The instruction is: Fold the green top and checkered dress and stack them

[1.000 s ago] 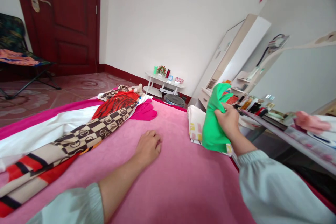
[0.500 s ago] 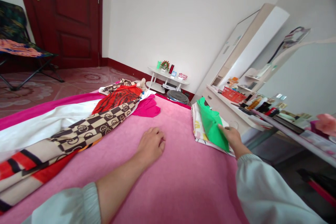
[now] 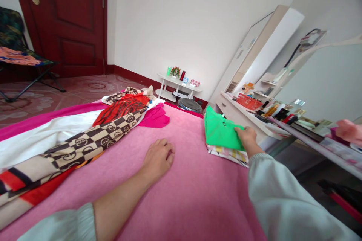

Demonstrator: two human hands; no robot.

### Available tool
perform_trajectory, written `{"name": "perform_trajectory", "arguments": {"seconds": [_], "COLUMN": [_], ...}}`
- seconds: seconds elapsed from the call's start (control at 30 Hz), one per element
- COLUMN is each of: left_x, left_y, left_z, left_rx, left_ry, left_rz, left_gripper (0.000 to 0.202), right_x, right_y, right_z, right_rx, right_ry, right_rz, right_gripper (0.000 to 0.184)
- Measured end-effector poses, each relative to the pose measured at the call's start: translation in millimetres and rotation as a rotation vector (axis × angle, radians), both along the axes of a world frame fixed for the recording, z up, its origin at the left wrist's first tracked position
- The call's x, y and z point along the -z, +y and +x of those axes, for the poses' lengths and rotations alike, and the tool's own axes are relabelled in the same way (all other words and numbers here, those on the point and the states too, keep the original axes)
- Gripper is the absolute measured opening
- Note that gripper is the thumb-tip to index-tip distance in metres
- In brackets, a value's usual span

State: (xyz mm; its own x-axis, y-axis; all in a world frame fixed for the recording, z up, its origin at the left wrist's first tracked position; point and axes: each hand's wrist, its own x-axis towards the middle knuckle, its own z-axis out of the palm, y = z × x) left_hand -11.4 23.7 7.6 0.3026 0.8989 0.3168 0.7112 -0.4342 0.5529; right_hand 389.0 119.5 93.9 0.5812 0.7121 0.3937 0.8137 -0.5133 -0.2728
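A folded bright green garment (image 3: 219, 131) lies on top of a folded white patterned cloth (image 3: 230, 154) at the right edge of the pink bed (image 3: 186, 188). My right hand (image 3: 246, 138) rests on the green garment's near right corner, fingers curled on the cloth. My left hand (image 3: 157, 158) lies palm down on the bare pink cover near the middle, fingers loosely bent and holding nothing. A checked brown-and-cream garment (image 3: 93, 139) with red parts and a white one (image 3: 42, 137) sprawl across the left of the bed, with a magenta piece (image 3: 155, 116) beyond them.
A dresser (image 3: 240, 115) crowded with bottles and a red basket (image 3: 249, 101) stands right of the bed. A small white table (image 3: 178, 86) sits by the far wall. A dark red door (image 3: 68, 22) and a folding chair (image 3: 17, 60) are at the left.
My right hand brought the green garment down from the air and laid it flat on the patterned cloth pile. My left hand stayed where it was.
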Motion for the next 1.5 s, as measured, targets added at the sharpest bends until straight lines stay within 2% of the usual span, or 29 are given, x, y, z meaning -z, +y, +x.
{"name": "perform_trajectory", "arguments": {"seconds": [0.07,0.17,0.27,0.33,0.4,0.47,0.53,0.6,0.67,0.73,0.9,1.0,1.1,1.27,1.5], "left_x": [0.9,2.0,2.2,1.9,1.4,1.2,1.2,1.6,2.4,3.6,6.0,6.4,6.5,7.6,10.3], "left_y": [0,1,1,1,1,1,1,1,2,2,3,2,1,-4,-3], "left_z": [0,0,0,0,1,1,1,1,0,0,-1,-1,-1,0,-4], "left_rx": [0.000,-0.001,-0.002,-0.004,-0.007,-0.008,-0.003,0.004,0.007,0.007,0.019,0.022,0.016,0.012,0.034], "left_ry": [-0.004,-0.011,-0.013,-0.008,-0.005,-0.005,-0.006,-0.006,-0.001,0.004,-0.009,0.002,0.029,0.079,0.082], "left_rz": [0.012,0.019,0.012,0.006,0.001,0.000,0.002,0.008,0.018,0.029,0.064,0.085,0.103,0.148,0.173], "left_gripper": [0.016,0.016,0.016,0.015,0.016,0.016,0.016,0.016,0.017,0.017,0.016,0.017,0.018,0.019,0.020], "right_x": [-3.3,6.4,21.8,26.3,26.5,27.5,33.4,42.9,51.3,56.4,72.2,90.5,102.1,99.6,94.0], "right_y": [-3,-19,-36,-42,-44,-43,-41,-38,-35,-35,-53,-75,-97,-130,-148], "right_z": [6,14,14,7,-6,-23,-41,-56,-66,-75,-108,-140,-172,-206,-213], "right_rx": [0.090,0.189,0.189,0.176,0.112,-0.037,-0.229,-0.341,-0.335,-0.270,-0.184,-0.254,-0.353,-0.451,-0.480], "right_ry": [0.021,0.056,0.063,0.024,-0.102,-0.269,-0.365,-0.350,-0.291,-0.246,-0.265,-0.286,-0.165,-0.043,-0.016], "right_rz": [0.042,0.032,-0.079,-0.092,-0.020,0.038,-0.037,-0.210,-0.349,-0.402,-0.331,-0.277,-0.321,-0.344,-0.293], "right_gripper": [0.046,0.045,0.044,0.052,0.059,0.058,0.055,0.055,0.056,0.057,0.056,0.060,0.065,0.066,0.061]}}
